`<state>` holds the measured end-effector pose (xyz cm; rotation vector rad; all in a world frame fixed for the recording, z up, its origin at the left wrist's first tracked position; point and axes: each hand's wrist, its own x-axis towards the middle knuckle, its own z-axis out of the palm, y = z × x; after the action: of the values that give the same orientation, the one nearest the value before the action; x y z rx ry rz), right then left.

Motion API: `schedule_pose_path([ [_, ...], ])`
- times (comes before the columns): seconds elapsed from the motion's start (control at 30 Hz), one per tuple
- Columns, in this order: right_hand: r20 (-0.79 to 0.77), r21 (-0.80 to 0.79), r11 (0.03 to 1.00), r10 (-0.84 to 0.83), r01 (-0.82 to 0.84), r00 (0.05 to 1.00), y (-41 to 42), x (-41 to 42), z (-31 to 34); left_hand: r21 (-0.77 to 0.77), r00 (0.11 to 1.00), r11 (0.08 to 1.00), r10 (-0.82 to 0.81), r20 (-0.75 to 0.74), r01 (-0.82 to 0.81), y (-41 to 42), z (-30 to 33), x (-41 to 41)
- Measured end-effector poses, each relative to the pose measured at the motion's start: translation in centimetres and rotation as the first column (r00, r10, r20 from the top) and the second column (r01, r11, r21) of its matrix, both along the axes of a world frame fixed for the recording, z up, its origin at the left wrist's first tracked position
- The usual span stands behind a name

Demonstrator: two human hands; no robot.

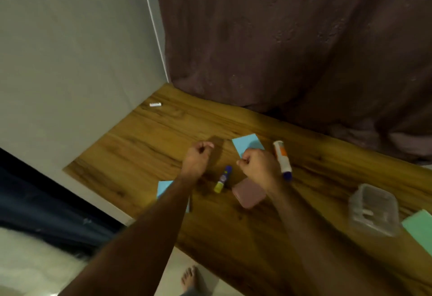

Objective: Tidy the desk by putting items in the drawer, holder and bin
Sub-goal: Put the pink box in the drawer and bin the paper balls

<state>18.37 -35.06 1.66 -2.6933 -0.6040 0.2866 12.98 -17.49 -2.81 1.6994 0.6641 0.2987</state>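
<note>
Both of my hands hover over the middle of the wooden desk [145,132], fingers curled into loose fists. My left hand [198,154] holds nothing that I can see. My right hand [257,166] is curled just in front of a light blue paper note [247,142]; whether it pinches anything is unclear. A small glue stick with a blue cap and yellow body [222,179] lies between my wrists. A larger white glue stick with an orange label [282,159] lies right of my right hand. A pink box [249,196] sits partly under my right forearm. Another blue note [164,188] lies under my left forearm.
A clear plastic container [374,209] stands at the right, with a green pad [420,228] beside it. A small white object [155,104] lies at the far left corner by the wall. A brown curtain [292,38] hangs behind the desk. My bare foot [190,279] shows on the floor.
</note>
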Motion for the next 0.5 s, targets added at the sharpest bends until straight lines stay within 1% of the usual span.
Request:
schedule_pose_path([
  [0.13, -0.057, 0.030, 1.000, -0.007, 0.009, 0.998, 6.7, 0.9, -0.8, 0.027, 0.998, 0.999, 0.039, -0.039, -0.038, 9.1, 0.0, -0.4],
  [0.23, -0.080, 0.021, 0.999, -0.039, 0.040, 0.996, 10.8, 1.5, -1.6, 0.036, 0.996, 0.997, 0.065, -0.066, -0.063, 14.1, -0.5, -0.5],
  [0.3, -0.091, 0.001, 0.998, -0.061, 0.061, 0.994, 12.9, 2.0, -2.3, 0.042, 0.997, 0.998, 0.052, -0.064, -0.049, 16.7, -0.8, -0.3],
  [0.37, -0.112, -0.058, 0.997, -0.065, 0.058, 0.992, 14.4, 2.5, -2.9, 0.016, 0.996, 0.999, 0.042, -0.079, -0.041, 18.6, -1.2, 0.0],
  [0.47, -0.193, -0.165, 0.985, -0.071, 0.038, 0.979, 16.3, 2.9, -3.8, -0.034, 0.995, 0.998, 0.044, -0.093, -0.048, 20.8, -1.9, 0.8],
  [0.5, -0.186, -0.181, 0.983, -0.055, 0.021, 0.981, 16.7, 2.8, -4.1, -0.035, 0.994, 0.998, 0.041, -0.100, -0.045, 21.3, -2.1, 1.1],
])
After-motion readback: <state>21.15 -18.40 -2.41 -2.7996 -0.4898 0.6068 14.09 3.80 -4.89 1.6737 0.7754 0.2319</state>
